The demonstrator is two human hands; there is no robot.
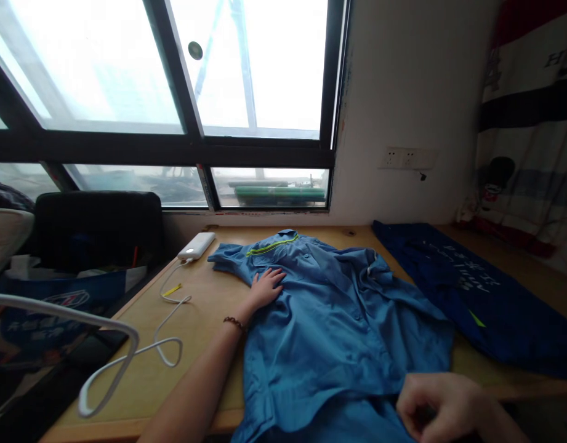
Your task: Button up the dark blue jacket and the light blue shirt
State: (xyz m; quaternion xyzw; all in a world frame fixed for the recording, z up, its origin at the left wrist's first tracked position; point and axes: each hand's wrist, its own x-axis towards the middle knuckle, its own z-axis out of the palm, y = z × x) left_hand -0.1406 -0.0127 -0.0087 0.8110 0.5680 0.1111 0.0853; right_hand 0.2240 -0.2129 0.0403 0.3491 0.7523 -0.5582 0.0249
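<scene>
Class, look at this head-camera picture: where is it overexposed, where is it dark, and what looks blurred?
In the head view, the window glares almost white, the black object at left sinks into shadow, and the right hand looks soft-edged; whether from movement or focus, I cannot tell.

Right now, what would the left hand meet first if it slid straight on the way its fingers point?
More of the blue shirt, on which the left hand rests, probably its rumpled upper front; how high those creases stand is unclear.
</scene>
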